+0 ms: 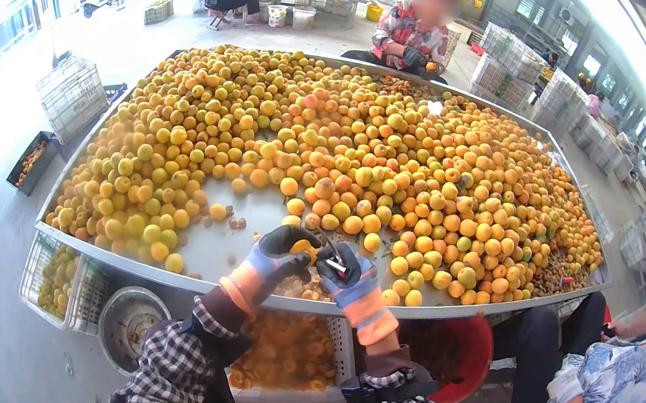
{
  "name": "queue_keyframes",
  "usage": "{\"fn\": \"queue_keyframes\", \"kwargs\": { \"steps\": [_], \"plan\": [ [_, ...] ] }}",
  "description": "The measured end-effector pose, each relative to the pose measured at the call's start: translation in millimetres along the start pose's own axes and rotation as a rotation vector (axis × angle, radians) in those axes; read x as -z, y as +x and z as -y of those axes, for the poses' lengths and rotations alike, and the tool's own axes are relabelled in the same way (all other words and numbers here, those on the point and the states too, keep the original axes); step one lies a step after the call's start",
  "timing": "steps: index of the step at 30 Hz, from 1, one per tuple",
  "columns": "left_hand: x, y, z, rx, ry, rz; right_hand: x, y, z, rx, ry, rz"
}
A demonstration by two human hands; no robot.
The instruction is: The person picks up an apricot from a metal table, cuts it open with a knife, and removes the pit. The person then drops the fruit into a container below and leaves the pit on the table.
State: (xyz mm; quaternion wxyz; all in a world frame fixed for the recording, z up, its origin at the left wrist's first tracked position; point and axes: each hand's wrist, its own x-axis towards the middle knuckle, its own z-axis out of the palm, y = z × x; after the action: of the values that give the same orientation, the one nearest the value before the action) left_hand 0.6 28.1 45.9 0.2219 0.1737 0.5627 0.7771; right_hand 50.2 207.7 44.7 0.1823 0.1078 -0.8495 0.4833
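Near the front edge of the metal table, my gloved left hand [277,255] is closed around a yellow-orange apricot [303,249]. My right hand [353,275], in a matching glove of dark, blue and orange, grips a slim tool with a pale end [336,266]; its working tip is too small to make out. Both hands are close together, with the tool beside the fruit. Ahead of them a large heap of apricots [400,146] covers much of the table. Below my hands, a crate of orange halved fruit [285,353] stands under the table edge.
The table's raised metal rim [133,265] runs before me. A metal basin [129,323], a white crate of apricots [59,281] and a red tub [477,351] stand below. One person sits close at right [607,394], another across the table [414,37]. Stacked crates [508,66] stand behind.
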Motion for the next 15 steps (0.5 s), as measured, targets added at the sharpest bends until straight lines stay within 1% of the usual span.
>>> {"fn": "queue_keyframes", "kwargs": {
  "steps": [1,3,4,5,7,8,9,11,13,14,15],
  "plan": [
    [-1,-1,0,0.0,-0.001,0.005,5,0,-5,-0.001,-0.004,-0.003],
    [-2,-5,2,-0.011,-0.097,-0.008,13,1,-14,-0.147,0.366,0.067],
    [-3,-6,4,-0.008,-0.099,-0.006,18,4,-10,-0.193,0.383,0.027],
    [-6,-5,6,-0.035,-0.067,0.011,19,8,-11,-0.014,0.294,-0.099],
    [-13,-5,9,-0.056,-0.038,0.037,30,6,5,-0.398,0.696,-0.192],
    [-18,-7,7,-0.003,-0.042,0.045,18,13,5,-0.189,0.8,-0.39],
    [-23,-9,7,0.052,-0.046,0.053,22,11,9,-0.191,0.912,-0.338],
    [-29,-9,13,0.07,-0.031,0.043,19,16,20,-0.029,0.955,-0.449],
    [-32,-8,19,0.064,0.021,0.061,21,19,28,-0.01,0.934,-0.49],
    [-30,-7,21,0.099,0.095,0.061,21,20,28,0.019,0.909,-0.533],
    [-31,-7,25,0.104,0.094,0.064,21,21,29,0.048,0.883,-0.575]
  ]
}}
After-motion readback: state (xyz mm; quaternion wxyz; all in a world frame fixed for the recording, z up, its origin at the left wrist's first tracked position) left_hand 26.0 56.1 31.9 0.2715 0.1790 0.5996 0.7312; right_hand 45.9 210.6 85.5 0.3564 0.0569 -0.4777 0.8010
